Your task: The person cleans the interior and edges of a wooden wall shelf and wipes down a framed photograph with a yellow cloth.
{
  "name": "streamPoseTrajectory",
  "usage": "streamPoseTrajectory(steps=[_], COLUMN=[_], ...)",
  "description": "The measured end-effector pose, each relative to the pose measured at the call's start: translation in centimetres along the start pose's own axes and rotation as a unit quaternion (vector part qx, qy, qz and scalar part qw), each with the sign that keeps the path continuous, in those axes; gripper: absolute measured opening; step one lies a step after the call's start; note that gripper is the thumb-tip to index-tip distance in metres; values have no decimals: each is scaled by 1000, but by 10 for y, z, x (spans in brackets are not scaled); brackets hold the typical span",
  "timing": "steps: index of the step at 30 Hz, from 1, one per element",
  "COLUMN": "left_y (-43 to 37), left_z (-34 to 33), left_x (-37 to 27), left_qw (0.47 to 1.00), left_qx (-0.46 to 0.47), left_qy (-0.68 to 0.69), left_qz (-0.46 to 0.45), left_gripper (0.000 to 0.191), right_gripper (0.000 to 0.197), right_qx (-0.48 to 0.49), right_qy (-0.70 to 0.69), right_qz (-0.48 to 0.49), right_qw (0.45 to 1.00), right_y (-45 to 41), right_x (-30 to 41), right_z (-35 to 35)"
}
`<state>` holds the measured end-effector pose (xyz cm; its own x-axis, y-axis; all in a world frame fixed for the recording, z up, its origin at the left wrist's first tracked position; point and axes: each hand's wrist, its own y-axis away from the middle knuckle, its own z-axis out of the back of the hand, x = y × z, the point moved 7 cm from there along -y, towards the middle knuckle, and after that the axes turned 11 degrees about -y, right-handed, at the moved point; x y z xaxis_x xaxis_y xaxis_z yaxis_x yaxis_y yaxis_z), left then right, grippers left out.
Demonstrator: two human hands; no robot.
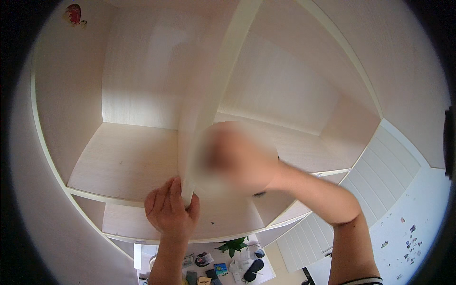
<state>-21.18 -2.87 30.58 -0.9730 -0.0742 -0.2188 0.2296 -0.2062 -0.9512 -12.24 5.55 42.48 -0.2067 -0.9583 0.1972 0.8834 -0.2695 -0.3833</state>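
Observation:
Before me is a pale wood-grain shelving cabinet with a left compartment and a right compartment. A vertical divider panel parts the two. My left hand grips the lower front edge of this panel, fingers on its left face and thumb on its right. In front of the right compartment, close beside the divider, is my right hand. Heavy blur covers its fingers, so whether it holds or touches anything cannot be made out. A small dark thing shows just below it, too unclear to name.
Under the cabinet, a white desktop carries a green plant, a black eye mask and several small boxes. A lower shelf runs beneath my left hand. White slatted doors stand at right. A red sticker marks the upper left wall.

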Motion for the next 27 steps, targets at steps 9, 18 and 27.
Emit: streamPoseTrajectory(steps=[9, 18, 27], left_y=[3, 19, 21], left_z=[-4, -5, -7], left_x=[1, 15, 16], left_qw=[998, 995, 998], left_qx=[31, -5, -6], left_qy=[-42, -101, -64], left_qz=[-26, -7, 7], left_gripper=[38, 27, 20], right_gripper=[37, 43, 46], right_qx=[-158, -108, -60], right_qy=[180, 49, 60], right_qz=[74, -274, -409], right_qw=[968, 954, 908], right_y=[45, 187, 238], right_x=[43, -90, -213], right_z=[2, 95, 149])
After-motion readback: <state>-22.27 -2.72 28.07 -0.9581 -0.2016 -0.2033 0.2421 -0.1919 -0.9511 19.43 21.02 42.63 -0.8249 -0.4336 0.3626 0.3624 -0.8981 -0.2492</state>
